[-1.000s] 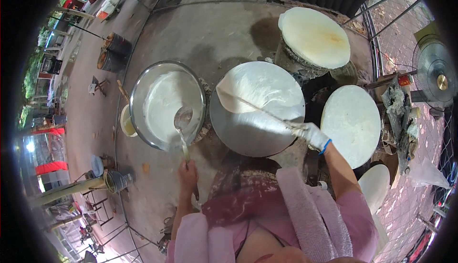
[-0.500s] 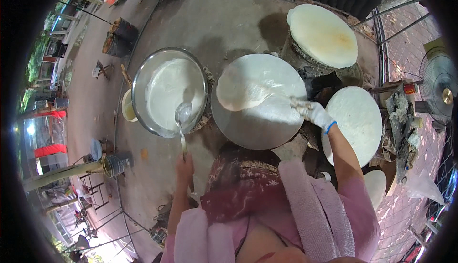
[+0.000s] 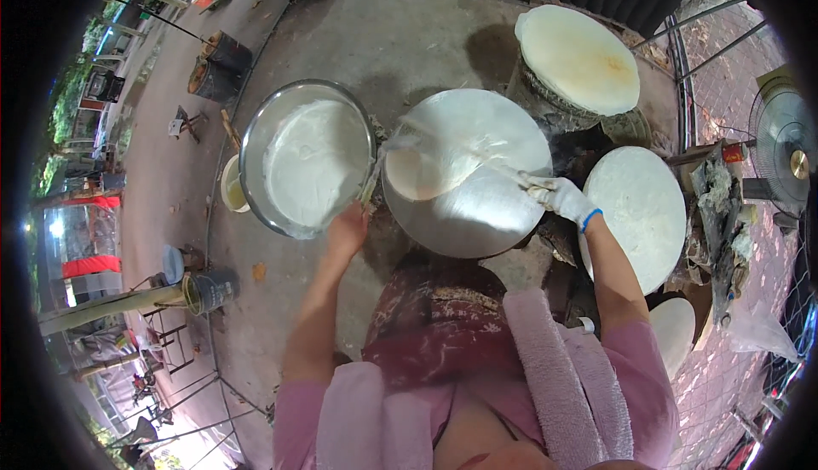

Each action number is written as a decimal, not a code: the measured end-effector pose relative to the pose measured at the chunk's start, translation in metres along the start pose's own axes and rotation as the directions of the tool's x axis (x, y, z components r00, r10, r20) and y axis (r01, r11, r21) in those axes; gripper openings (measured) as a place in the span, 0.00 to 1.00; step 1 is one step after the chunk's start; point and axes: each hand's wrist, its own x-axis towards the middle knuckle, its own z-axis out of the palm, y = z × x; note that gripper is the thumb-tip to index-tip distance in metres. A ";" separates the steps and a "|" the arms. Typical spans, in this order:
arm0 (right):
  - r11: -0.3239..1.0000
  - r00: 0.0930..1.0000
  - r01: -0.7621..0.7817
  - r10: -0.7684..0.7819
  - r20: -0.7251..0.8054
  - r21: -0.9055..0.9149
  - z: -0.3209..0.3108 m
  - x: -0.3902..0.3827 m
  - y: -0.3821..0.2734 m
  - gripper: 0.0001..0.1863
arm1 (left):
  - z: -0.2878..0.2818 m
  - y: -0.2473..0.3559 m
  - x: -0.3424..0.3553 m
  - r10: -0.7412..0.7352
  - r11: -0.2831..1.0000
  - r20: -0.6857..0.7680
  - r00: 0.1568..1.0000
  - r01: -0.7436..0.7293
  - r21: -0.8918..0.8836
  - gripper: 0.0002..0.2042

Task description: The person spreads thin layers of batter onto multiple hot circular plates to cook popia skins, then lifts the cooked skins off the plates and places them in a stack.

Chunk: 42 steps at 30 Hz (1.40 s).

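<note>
My bare left hand [image 3: 348, 230] grips the ladle's handle [image 3: 369, 187]; its blurred bowl [image 3: 399, 143] is over the left side of the round griddle [image 3: 460, 236]. The steel basin [image 3: 247, 172] beside it holds white batter [image 3: 302, 163]. My right hand [image 3: 558, 199], in a white glove with blue cuff, holds a thin stick [image 3: 511, 169] reaching over white batter spread on the griddle's upper part [image 3: 422, 167].
A round slab with a pale sheet [image 3: 575, 61] stands at back right, another pale disc [image 3: 635, 214] right of the griddle. A fan [image 3: 782, 146] is at far right. A small tub [image 3: 234, 184] sits left of the basin; buckets [image 3: 209, 291] stand farther left.
My left hand has moved up and right, lifting the ladle out of the basin to over the griddle's left side. My right hand stays over the griddle's right with the stick.
</note>
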 end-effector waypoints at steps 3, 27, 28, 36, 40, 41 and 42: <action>0.981 0.964 -0.192 0.190 0.185 -0.005 0.026 -0.004 -0.008 0.18 | -0.021 -0.004 -0.019 0.016 0.983 0.166 0.986 -0.047 0.180 0.11; 0.954 0.548 -0.251 0.278 -0.789 0.162 0.409 0.069 -0.022 0.28 | -0.101 -0.187 -0.043 -0.082 0.712 0.068 0.994 0.107 -0.694 0.08; 0.938 0.537 -0.285 0.326 -0.778 0.196 0.410 0.055 -0.026 0.26 | -0.099 -0.206 -0.050 -0.119 0.704 0.064 0.991 0.129 -0.698 0.08; 0.917 0.396 -0.162 0.399 -0.827 0.365 0.379 -0.008 -0.009 0.27 | -0.112 -0.196 -0.102 -0.229 0.312 0.314 0.921 0.375 -0.873 0.08; 0.873 0.613 -0.464 0.194 -0.766 -0.151 0.395 -0.011 0.028 0.23 | -0.103 -0.179 -0.113 -0.274 0.341 0.272 0.923 0.357 -0.870 0.06; 0.867 0.574 -0.482 0.200 -0.794 -0.130 0.386 -0.021 0.027 0.22 | -0.103 -0.172 -0.115 -0.250 0.341 0.268 0.931 0.343 -0.875 0.07; 0.860 0.533 -0.498 0.206 -0.821 -0.108 0.373 -0.036 0.021 0.22 | -0.103 -0.165 -0.117 -0.225 0.342 0.264 0.938 0.330 -0.880 0.08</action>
